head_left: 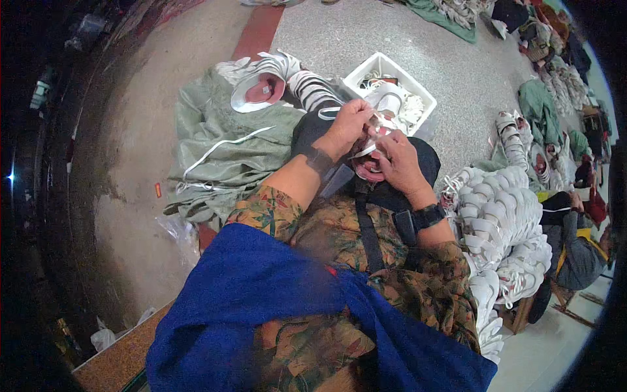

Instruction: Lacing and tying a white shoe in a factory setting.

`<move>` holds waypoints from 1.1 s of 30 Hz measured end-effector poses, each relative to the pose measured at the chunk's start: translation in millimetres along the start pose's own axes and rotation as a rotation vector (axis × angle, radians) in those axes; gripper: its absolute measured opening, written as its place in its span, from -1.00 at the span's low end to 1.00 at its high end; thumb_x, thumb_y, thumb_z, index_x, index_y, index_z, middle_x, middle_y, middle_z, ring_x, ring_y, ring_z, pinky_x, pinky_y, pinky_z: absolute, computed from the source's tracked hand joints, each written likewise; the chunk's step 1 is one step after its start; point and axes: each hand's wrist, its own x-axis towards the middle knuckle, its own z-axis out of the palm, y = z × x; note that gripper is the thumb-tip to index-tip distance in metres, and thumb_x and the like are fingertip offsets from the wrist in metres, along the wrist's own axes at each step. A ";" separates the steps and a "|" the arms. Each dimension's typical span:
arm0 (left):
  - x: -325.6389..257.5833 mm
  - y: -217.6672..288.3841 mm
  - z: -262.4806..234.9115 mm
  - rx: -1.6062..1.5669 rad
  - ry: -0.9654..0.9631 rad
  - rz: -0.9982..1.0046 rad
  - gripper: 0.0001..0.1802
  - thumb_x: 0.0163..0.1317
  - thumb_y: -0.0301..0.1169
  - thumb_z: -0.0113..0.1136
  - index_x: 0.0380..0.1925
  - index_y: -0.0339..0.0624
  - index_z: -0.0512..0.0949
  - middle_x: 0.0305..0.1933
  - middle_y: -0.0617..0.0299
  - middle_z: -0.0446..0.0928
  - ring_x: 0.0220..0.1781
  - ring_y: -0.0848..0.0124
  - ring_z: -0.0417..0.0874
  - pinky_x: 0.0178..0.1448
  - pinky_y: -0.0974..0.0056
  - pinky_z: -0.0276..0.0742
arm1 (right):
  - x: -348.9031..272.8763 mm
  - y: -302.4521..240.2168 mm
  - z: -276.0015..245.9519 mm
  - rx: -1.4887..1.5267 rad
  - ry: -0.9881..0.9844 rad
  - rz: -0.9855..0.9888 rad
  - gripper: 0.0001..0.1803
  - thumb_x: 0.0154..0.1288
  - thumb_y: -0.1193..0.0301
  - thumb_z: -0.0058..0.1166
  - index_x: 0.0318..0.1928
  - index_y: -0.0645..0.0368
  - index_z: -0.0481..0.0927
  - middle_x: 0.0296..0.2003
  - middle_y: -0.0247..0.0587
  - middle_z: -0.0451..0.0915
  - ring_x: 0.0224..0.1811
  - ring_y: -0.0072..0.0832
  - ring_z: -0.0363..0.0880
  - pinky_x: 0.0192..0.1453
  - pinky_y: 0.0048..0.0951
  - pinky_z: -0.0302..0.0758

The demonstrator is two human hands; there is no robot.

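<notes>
A white shoe [389, 102] with a pinkish-red lining rests on my lap, toe pointing away and heel opening towards me. My left hand [353, 124] is at the left of its lacing, fingers pinched on a white shoelace [364, 154]. On the other side my right hand [398, 158] bends over the shoe's tongue and collar, its fingers closed on the lace too. My fingers cover most of the eyelets. A loop of lace sticks out left of my left hand.
Beyond my knees stands a white plastic bin [428, 100] of laces. A row of shoes [312, 88] and a green sack [219, 124] with a loose lace lie left. Stacked white shoes [499, 209] rise at my right, with another person [578, 251] seated past them.
</notes>
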 end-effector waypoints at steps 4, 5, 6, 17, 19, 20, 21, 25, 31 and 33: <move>2.4 6.7 -2.7 -0.090 -0.087 -0.074 -0.86 0.36 -0.35 -0.05 -0.24 -0.18 0.39 -0.45 0.26 0.51 -0.58 0.53 0.49 -0.56 0.44 0.39 | 3.8 -17.5 -7.4 -0.128 0.069 -0.088 -0.57 -0.10 0.33 0.29 -0.14 0.10 0.55 -0.13 -0.01 0.45 -0.12 -0.08 0.47 -0.07 -0.20 0.48; 0.3 6.4 -3.4 -0.113 -0.109 -0.103 -0.87 0.37 -0.35 -0.06 -0.27 -0.18 0.38 -0.48 0.29 0.48 -0.60 0.54 0.47 -0.57 0.43 0.39 | 2.1 -18.9 -7.7 -0.166 0.095 -0.177 -0.63 -0.07 0.36 0.26 -0.16 0.11 0.56 -0.12 -0.01 0.45 -0.11 -0.08 0.47 -0.08 -0.20 0.49; -1.4 5.3 -1.7 -0.118 -0.118 -0.115 -0.87 0.37 -0.35 -0.06 -0.27 -0.18 0.38 -0.48 0.29 0.48 -0.60 0.54 0.47 -0.57 0.43 0.39 | 2.8 -18.5 -6.3 -0.165 0.065 -0.139 -0.63 -0.07 0.36 0.26 -0.16 0.11 0.56 -0.12 -0.01 0.45 -0.11 -0.08 0.47 -0.08 -0.20 0.49; 4.0 1.7 -3.7 -0.276 -0.127 -0.086 -0.89 0.34 -0.43 -0.01 -0.39 -0.15 0.34 -0.54 0.29 0.46 -0.64 0.57 0.36 -0.64 0.50 0.16 | 4.9 4.1 -5.8 0.231 0.007 -0.155 -0.89 0.07 0.67 -0.01 -0.34 0.29 0.47 -0.23 -0.06 0.47 -0.19 -0.09 0.49 -0.11 -0.29 0.44; 4.5 0.0 -5.1 -0.287 -0.121 -0.114 -0.89 0.34 -0.43 -0.01 -0.39 -0.15 0.34 -0.54 0.29 0.45 -0.64 0.57 0.36 -0.64 0.50 0.16 | 4.6 5.1 -7.5 0.278 0.009 -0.177 -0.91 0.10 0.66 -0.01 -0.34 0.30 0.47 -0.27 -0.06 0.48 -0.24 -0.11 0.50 -0.15 -0.31 0.44; 4.7 -0.4 -4.9 -0.311 -0.115 -0.112 -0.89 0.34 -0.43 -0.01 -0.39 -0.15 0.34 -0.54 0.29 0.45 -0.64 0.58 0.36 -0.64 0.50 0.16 | 3.8 6.0 -9.2 0.322 0.012 -0.201 -0.94 0.12 0.64 -0.01 -0.35 0.30 0.47 -0.30 -0.06 0.49 -0.28 -0.13 0.50 -0.19 -0.32 0.44; 5.1 -0.5 -4.3 -0.302 -0.119 -0.130 -0.89 0.34 -0.43 -0.01 -0.39 -0.15 0.34 -0.54 0.29 0.45 -0.64 0.58 0.36 -0.64 0.50 0.16 | 1.8 7.4 -10.7 0.320 0.014 -0.196 -0.94 0.12 0.64 -0.01 -0.35 0.30 0.47 -0.30 -0.06 0.49 -0.28 -0.13 0.50 -0.19 -0.32 0.44; 5.6 1.1 -2.6 -0.266 -0.131 -0.134 -0.88 0.34 -0.42 0.00 -0.39 -0.12 0.33 -0.56 0.31 0.41 -0.64 0.60 0.34 -0.64 0.52 0.12 | -8.9 17.7 -2.7 0.455 0.018 0.124 -0.85 0.18 0.61 -0.02 -0.26 0.22 0.59 -0.37 0.01 0.55 -0.31 -0.02 0.56 -0.23 -0.28 0.50; -3.8 4.9 -52.7 -0.451 -0.151 0.087 -0.85 0.31 -0.42 0.03 -0.44 -0.02 0.32 -0.56 0.44 0.29 -0.61 0.63 0.29 -0.58 0.52 0.19 | -60.5 86.2 -8.8 -0.222 0.575 0.129 -0.80 0.32 0.45 -0.09 -0.42 0.28 0.48 -0.56 -0.15 0.46 -0.51 -0.32 0.42 -0.40 -0.37 0.31; -26.5 33.7 -129.8 -0.392 -0.020 0.200 -0.87 0.27 -0.49 0.02 -0.43 -0.01 0.34 -0.48 0.46 0.30 -0.52 0.63 0.33 -0.48 0.51 0.28 | -121.4 128.0 -56.6 -0.411 0.626 0.234 -0.77 0.33 0.42 -0.08 -0.48 0.24 0.44 -0.57 -0.26 0.39 -0.50 -0.42 0.37 -0.42 -0.33 0.28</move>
